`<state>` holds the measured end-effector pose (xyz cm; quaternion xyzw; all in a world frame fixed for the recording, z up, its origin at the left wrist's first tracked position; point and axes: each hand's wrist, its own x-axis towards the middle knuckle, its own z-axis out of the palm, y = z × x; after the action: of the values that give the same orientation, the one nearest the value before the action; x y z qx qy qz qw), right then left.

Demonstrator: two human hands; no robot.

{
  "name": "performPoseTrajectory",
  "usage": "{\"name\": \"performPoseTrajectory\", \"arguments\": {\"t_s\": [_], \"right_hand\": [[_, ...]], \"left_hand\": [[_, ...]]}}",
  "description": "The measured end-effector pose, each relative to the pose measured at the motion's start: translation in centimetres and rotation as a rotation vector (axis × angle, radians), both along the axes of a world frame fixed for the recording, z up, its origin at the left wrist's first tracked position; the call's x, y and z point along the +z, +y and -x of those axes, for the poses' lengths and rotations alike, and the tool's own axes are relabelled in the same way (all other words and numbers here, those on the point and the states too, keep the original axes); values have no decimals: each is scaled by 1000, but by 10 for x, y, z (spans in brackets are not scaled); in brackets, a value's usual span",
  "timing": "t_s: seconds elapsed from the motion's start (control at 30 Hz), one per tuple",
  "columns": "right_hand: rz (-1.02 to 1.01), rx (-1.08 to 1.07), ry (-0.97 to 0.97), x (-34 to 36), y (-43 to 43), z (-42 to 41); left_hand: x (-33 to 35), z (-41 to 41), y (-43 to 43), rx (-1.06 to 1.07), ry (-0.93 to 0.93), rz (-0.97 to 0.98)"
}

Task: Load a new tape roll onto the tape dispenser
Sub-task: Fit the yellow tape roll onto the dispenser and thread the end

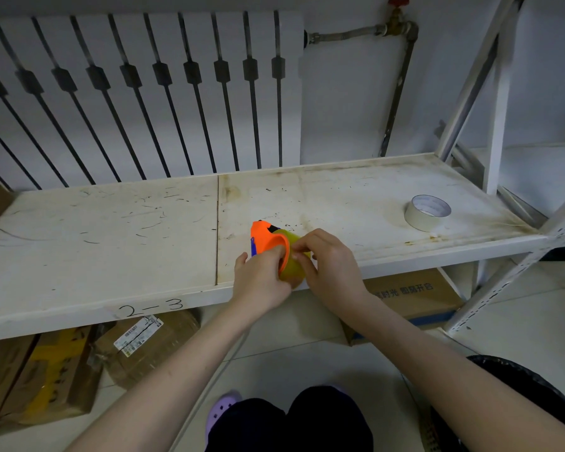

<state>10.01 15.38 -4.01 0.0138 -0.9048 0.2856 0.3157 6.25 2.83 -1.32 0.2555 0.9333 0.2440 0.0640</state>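
An orange tape dispenser (pixel 265 239) with a blue part on its left side is held just above the front edge of the white shelf (pixel 111 223). A yellowish translucent tape roll (pixel 291 268) sits against the dispenser's round orange flange. My left hand (pixel 260 282) grips the dispenser from below and left. My right hand (pixel 328 265) pinches the roll's right side with thumb and fingers. A second roll, white tape (pixel 427 213), lies flat on the shelf at the right, apart from both hands.
The scratched white shelf is marked "2-3" on its front lip (pixel 150 308). Cardboard boxes (pixel 144 344) (pixel 411 298) lie underneath on the tiled floor. A shelf upright (pixel 499 125) stands at the right, a radiator (pixel 144 93) behind. My knees and a purple shoe (pixel 222 409) are below.
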Motion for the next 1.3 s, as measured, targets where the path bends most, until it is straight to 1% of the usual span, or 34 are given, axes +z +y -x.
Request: {"name": "performPoseTrajectory", "arguments": {"t_s": [0.2, 0.33, 0.47, 0.53, 0.6, 0.67, 0.83, 1.07, 1.17, 1.23, 1.3], "right_hand": [[12, 3, -39, -1, -8, -3], [87, -20, -134, 11, -14, -7], [129, -41, -249, 29, -20, -8], [141, -59, -268, 32, -23, -10], [142, -79, -269, 31, -25, -12], [146, -92, -250, 29, -27, -13], [139, -114, -243, 23, -28, -11], [206, -80, -278, 20, -25, -13], [243, -95, -186, 22, -19, -11], [250, -84, -203, 25, -16, -8], [249, -70, -243, 25, -16, -5]], "left_hand": [[-2, 0, 2, 13, 18, -27], [-7, 0, 5, 51, 52, -59], [-15, -4, 10, 144, 17, -124], [-17, -6, 12, 140, 26, -137], [-18, -7, 13, 71, 158, -69], [-18, -10, 13, 44, 220, -31], [-15, -14, 13, 18, 198, -57], [-18, -11, 15, -21, 221, -60], [-19, -9, 20, 108, 95, -107], [-22, -5, 20, 89, 118, -75], [-24, -3, 18, 31, 189, -28]]}}
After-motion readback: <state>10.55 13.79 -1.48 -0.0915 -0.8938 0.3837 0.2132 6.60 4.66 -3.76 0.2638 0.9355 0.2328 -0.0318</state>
